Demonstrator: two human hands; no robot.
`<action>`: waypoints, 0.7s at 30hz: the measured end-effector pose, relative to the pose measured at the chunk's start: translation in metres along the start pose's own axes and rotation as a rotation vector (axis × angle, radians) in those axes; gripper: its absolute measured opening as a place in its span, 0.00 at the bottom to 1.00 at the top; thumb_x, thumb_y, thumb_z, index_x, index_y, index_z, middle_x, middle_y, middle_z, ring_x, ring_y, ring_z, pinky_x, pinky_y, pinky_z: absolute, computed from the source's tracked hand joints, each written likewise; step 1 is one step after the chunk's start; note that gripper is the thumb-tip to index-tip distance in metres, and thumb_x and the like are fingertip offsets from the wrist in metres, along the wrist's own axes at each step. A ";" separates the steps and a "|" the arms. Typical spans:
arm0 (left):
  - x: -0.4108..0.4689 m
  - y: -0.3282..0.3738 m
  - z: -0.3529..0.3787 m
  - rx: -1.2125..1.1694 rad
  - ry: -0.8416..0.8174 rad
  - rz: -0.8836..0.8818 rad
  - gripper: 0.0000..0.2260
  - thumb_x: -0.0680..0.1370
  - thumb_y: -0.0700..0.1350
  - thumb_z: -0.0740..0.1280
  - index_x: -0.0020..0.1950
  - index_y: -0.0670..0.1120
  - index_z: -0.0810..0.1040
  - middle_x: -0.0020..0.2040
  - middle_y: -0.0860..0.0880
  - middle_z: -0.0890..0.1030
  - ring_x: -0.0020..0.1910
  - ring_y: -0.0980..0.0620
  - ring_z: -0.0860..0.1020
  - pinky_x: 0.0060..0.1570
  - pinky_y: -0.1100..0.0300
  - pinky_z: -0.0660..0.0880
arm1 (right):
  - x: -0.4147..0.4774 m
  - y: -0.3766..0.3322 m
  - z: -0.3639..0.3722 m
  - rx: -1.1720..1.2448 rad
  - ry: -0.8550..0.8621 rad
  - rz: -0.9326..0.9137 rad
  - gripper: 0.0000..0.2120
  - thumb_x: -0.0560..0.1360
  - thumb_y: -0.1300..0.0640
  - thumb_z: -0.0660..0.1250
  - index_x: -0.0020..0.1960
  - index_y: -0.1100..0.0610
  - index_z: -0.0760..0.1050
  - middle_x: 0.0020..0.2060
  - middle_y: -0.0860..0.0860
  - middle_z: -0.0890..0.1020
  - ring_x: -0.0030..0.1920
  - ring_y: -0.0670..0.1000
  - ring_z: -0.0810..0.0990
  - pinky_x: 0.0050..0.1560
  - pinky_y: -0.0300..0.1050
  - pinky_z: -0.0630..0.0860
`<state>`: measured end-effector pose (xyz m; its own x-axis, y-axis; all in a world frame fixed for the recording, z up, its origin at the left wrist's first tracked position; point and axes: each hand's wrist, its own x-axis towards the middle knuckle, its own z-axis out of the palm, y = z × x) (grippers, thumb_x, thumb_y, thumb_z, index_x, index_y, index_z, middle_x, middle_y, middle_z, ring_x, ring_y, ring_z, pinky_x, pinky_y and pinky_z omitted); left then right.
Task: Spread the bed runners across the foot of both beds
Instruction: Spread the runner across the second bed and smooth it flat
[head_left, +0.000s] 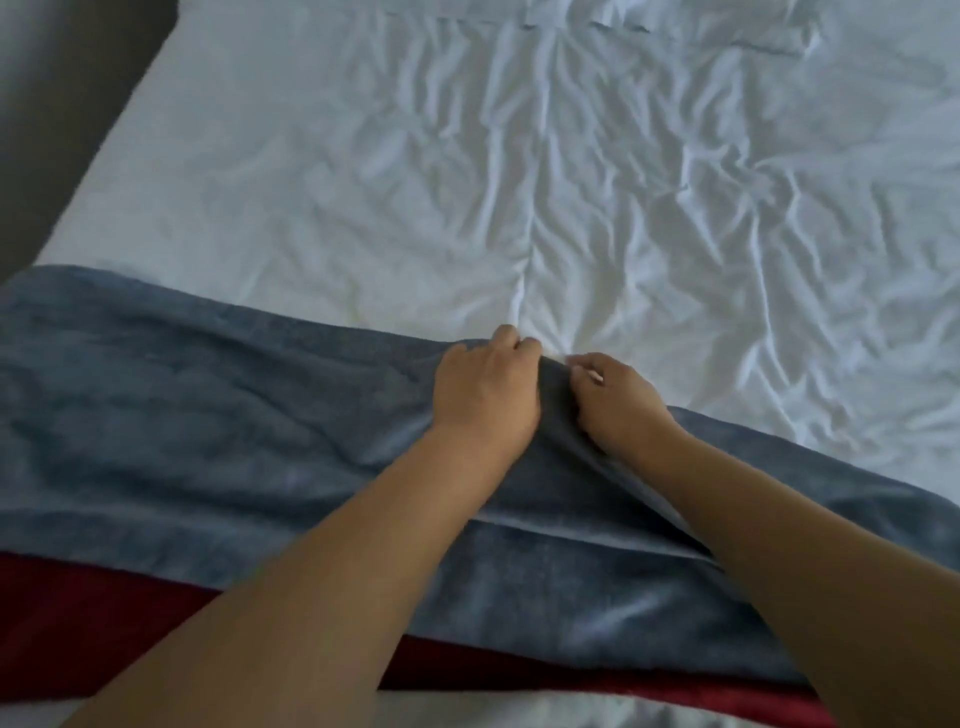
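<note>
A grey-blue plush bed runner (208, 426) lies across the foot of a bed with a wrinkled white sheet (571, 182). A dark red runner (78, 623) shows under its near edge. My left hand (483, 389) and my right hand (618, 400) sit side by side at the grey runner's far edge near the bed's middle. Both have curled fingers gripping a bunched fold of the grey fabric, which rises into a ridge between them. A crease runs from that ridge back toward my right forearm.
A dark floor strip (47, 130) runs along the bed's left side. A folded white sheet edge (597, 21) lies at the far end. White bedding (493, 712) shows below the red runner at the near edge.
</note>
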<state>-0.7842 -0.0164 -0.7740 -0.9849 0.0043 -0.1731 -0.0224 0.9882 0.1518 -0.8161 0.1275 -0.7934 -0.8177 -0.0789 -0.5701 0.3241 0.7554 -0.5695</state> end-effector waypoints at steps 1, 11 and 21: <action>0.005 -0.005 -0.005 0.045 -0.047 -0.048 0.06 0.82 0.43 0.60 0.54 0.48 0.77 0.54 0.49 0.77 0.46 0.44 0.79 0.43 0.53 0.63 | 0.002 -0.002 0.001 0.066 -0.036 0.071 0.13 0.83 0.54 0.56 0.55 0.52 0.79 0.47 0.54 0.83 0.40 0.53 0.78 0.42 0.44 0.73; 0.020 -0.058 -0.014 -0.186 -0.280 -0.132 0.07 0.81 0.42 0.64 0.60 0.48 0.75 0.55 0.47 0.73 0.50 0.43 0.77 0.47 0.48 0.74 | 0.003 -0.009 -0.019 0.405 -0.276 0.343 0.12 0.84 0.49 0.59 0.54 0.56 0.76 0.39 0.50 0.87 0.23 0.47 0.63 0.26 0.39 0.60; 0.075 -0.064 -0.032 -0.148 -0.032 -0.056 0.07 0.78 0.34 0.63 0.53 0.45 0.72 0.50 0.46 0.69 0.40 0.45 0.75 0.41 0.49 0.75 | 0.032 -0.036 -0.033 0.114 0.378 -0.116 0.08 0.83 0.47 0.60 0.47 0.48 0.73 0.32 0.41 0.84 0.36 0.42 0.80 0.33 0.42 0.70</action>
<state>-0.8623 -0.0838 -0.7650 -0.9755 -0.0436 -0.2156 -0.1049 0.9536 0.2822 -0.8698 0.1191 -0.7714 -0.9621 0.1014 -0.2530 0.2531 0.6767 -0.6914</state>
